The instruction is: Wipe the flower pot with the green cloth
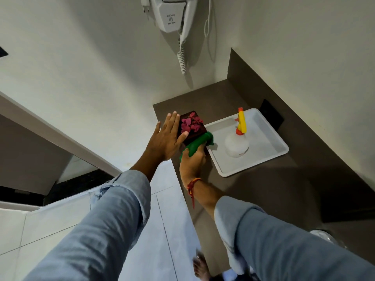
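A dark square flower pot [196, 133] with pink flowers stands at the far left corner of the brown counter. My left hand [165, 136] lies flat against the pot's left side, fingers spread and thumb over the near rim, steadying it. My right hand [191, 163] is closed on a bunched green cloth [199, 144], which presses against the pot's near right side. The pot's lower faces are hidden behind both hands.
A white tray [263, 159] sits just right of the pot and holds a clear spray bottle [237, 145] with a yellow and orange trigger. A wall-mounted hair dryer [172, 15] hangs above with its coiled cord. The brown counter [274, 189] ends at a left edge, tiled floor below.
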`<state>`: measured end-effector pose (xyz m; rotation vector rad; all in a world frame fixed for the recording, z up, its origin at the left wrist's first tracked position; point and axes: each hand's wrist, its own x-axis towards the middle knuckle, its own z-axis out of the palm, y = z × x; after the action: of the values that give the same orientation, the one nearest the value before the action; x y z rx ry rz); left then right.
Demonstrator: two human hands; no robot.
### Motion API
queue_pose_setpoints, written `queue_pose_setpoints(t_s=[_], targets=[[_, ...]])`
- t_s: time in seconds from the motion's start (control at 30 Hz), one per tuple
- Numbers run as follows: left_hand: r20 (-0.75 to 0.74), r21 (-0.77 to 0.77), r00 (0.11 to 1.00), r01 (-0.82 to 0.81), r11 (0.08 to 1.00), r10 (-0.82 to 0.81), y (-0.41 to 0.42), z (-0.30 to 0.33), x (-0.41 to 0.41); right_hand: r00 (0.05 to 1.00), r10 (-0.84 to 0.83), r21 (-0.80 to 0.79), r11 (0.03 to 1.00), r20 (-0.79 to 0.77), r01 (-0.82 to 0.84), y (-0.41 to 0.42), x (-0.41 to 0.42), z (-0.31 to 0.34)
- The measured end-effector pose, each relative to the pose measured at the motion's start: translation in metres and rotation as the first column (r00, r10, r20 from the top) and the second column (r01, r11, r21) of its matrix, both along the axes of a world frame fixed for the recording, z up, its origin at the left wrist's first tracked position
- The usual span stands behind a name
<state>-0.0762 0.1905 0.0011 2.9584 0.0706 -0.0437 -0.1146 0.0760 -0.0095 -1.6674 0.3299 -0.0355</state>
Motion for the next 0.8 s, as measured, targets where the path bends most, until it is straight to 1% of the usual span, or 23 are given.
queue_pose_setpoints(t_s=[0.1, 0.2, 0.23, 0.3, 0.33, 0.37, 0.4, 0.47, 0.53, 0.6, 0.73, 0.8], targets=[[0.001, -0.018, 1.000, -0.018, 1.000, 0.018, -0.002, 0.000, 0.000, 0.998, 0.055, -0.068, 0.996, 0.030, -0.053, 0.014, -0.013, -0.003], [0.002, -0.019, 1.000, -0.023, 1.000, 0.024, -0.004, 0.000, -0.001, 0.980, 0.193, -0.174, 0.968, 0.049, -0.182, 0.009, -0.026, -0.019], [0.002, -0.013, 1.000, -0.022, 1.000, 0.022, -0.004, 0.001, -0.001, 0.961, 0.273, -0.204, 0.944, 0.038, -0.260, 0.003, -0.029, -0.026], [0.005, -0.003, 1.000, -0.028, 1.000, 0.028, -0.004, 0.001, -0.001, 0.882, 0.471, -0.266, 0.849, -0.009, -0.456, -0.011, -0.031, -0.034], [0.007, 0.003, 1.000, -0.028, 1.000, 0.028, -0.004, 0.002, -0.001, 0.845, 0.533, -0.271, 0.809, -0.036, -0.522, -0.016, -0.032, -0.036], [0.009, 0.007, 1.000, -0.024, 1.000, 0.023, -0.004, 0.002, -0.001, 0.841, 0.537, -0.264, 0.804, -0.061, -0.533, -0.021, -0.032, -0.036], [0.009, 0.006, 1.000, -0.018, 1.000, 0.018, -0.004, 0.002, -0.001, 0.865, 0.494, -0.258, 0.827, -0.089, -0.499, -0.024, -0.033, -0.035], [0.010, -0.004, 1.000, -0.013, 1.000, 0.013, -0.003, 0.002, -0.002, 0.932, 0.341, -0.308, 0.880, -0.122, -0.362, -0.031, -0.034, -0.033], [0.010, -0.009, 1.000, -0.015, 1.000, 0.015, -0.003, 0.002, -0.002, 0.972, 0.206, -0.390, 0.890, -0.115, -0.235, -0.041, -0.030, -0.031], [0.005, -0.009, 1.000, -0.020, 1.000, 0.020, -0.003, 0.002, -0.001, 0.987, 0.127, -0.445, 0.882, -0.096, -0.157, -0.051, -0.020, -0.031], [0.007, 0.002, 1.000, -0.018, 1.000, 0.018, -0.003, 0.002, 0.000, 0.986, 0.139, -0.551, 0.818, -0.089, -0.165, -0.045, 0.001, -0.030], [0.004, -0.001, 1.000, -0.014, 1.000, 0.014, -0.001, 0.001, 0.000, 0.977, 0.176, -0.548, 0.809, -0.124, -0.215, -0.030, 0.008, -0.030]])
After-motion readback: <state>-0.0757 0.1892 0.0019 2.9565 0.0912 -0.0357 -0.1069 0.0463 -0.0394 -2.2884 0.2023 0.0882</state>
